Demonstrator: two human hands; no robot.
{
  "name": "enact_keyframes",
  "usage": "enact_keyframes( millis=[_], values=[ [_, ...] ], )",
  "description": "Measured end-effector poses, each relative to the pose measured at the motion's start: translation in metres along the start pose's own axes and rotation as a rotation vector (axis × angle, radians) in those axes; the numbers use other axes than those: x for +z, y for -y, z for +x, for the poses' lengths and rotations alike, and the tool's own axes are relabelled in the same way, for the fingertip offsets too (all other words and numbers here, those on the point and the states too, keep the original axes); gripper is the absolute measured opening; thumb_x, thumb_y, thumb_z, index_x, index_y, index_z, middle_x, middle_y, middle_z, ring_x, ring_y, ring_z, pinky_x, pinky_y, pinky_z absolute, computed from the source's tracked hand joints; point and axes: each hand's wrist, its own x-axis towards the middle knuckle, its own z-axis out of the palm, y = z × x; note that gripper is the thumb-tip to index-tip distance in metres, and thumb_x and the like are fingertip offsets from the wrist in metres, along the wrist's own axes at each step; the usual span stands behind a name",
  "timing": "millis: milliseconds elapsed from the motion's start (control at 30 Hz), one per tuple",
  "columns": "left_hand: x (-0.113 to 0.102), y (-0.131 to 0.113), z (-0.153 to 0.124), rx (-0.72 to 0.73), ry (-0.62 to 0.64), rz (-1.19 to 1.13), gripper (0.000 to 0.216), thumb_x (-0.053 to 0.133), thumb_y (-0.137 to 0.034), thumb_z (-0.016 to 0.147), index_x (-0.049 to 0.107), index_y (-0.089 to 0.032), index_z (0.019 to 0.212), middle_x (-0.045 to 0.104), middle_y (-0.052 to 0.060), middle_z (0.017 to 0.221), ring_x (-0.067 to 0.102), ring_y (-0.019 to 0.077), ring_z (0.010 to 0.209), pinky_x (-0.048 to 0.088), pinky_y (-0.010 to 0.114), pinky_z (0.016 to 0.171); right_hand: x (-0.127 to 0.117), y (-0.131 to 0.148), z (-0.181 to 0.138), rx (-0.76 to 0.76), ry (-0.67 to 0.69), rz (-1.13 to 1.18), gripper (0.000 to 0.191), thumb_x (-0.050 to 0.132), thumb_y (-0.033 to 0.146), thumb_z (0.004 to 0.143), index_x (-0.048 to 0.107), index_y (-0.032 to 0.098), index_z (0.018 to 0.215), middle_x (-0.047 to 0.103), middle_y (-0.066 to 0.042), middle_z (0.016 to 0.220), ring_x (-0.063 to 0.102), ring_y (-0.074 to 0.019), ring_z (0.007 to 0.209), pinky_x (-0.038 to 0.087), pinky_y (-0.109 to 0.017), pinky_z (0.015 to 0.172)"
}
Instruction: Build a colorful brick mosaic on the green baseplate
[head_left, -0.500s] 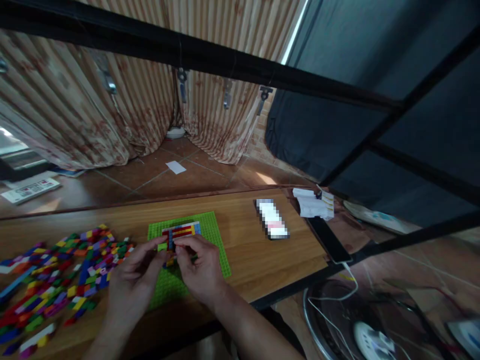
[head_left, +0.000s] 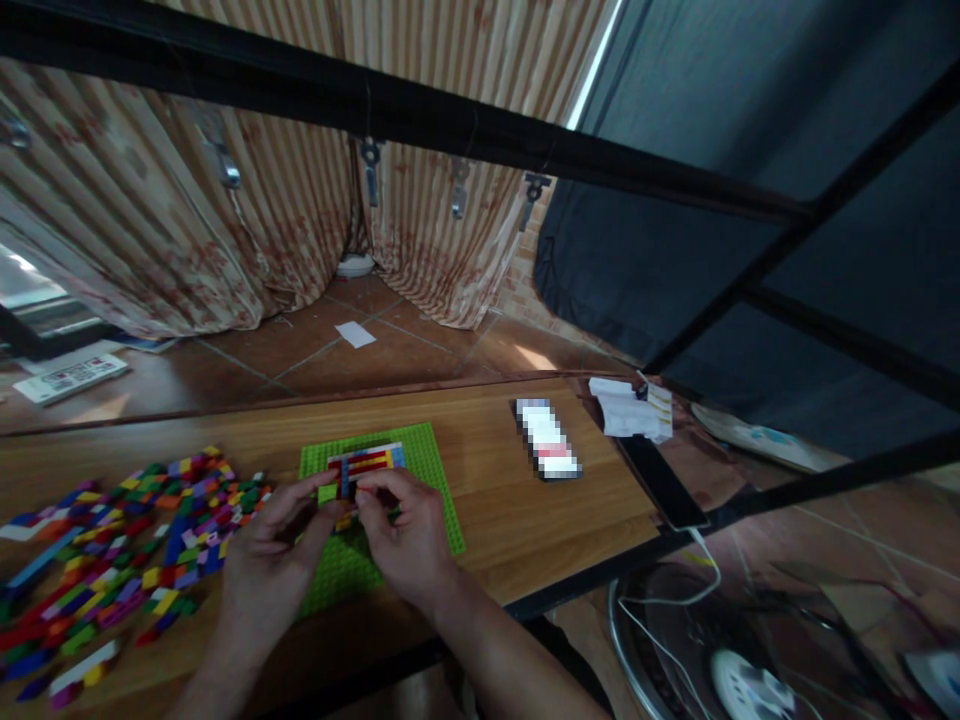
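Note:
A green studded baseplate (head_left: 439, 480) lies on the wooden table, bearing a low build of toy bricks (head_left: 371, 461) in red, yellow, blue and white. My left hand (head_left: 274, 545) grips the build's left side, forefinger at the far edge and thumb at the near one, with a lime-green brick (head_left: 327, 493) between them. At the build's near right, the thumb and forefinger of my right hand (head_left: 409, 535) are pinched together against it. Whatever sits between those fingertips is too small and hidden to make out.
Loose toy bricks (head_left: 112, 545) of many colours spread over the table's left part. A phone (head_left: 547, 440) lies right of the baseplate. Near the right edge are a dark phone (head_left: 664, 480) on a white cable and crumpled white papers (head_left: 630, 408). A black bar (head_left: 450, 125) crosses above.
The whole view has shifted slightly, so things sit a little further right. My right fingertips have closed in on the build, and the reddish bit seen between them is now hidden. My left hand keeps its hold.

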Motion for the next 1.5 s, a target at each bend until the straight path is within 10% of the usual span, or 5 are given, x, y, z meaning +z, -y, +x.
enact_keyframes(
  millis=[467,1500],
  values=[
    [-0.01,0.023,0.006,-0.059,-0.061,0.056,0.038,0.059,-0.033,0.079,0.07,-0.018,0.113,0.071,0.005,0.093,0.065,0.0193,0.082,0.051,0.031,0.076,-0.052,-0.043,0.02,0.261,-0.096,-0.114,0.025,0.059,0.037,0.083,0.073,0.018,0.091,0.076,-0.008,0.091,0.07,-0.0223,0.086,0.053,-0.035,0.08],
    [-0.008,0.017,0.003,-0.083,0.067,0.241,0.038,0.054,-0.025,0.08,0.069,-0.015,0.114,0.072,0.007,0.092,0.067,0.0194,0.077,0.053,0.032,0.074,-0.032,-0.038,0.019,0.219,0.056,-0.363,0.024,0.05,0.029,0.087,0.073,0.021,0.091,0.076,-0.005,0.09,0.069,-0.0196,0.079,0.05,-0.031,0.075]
  ],
)
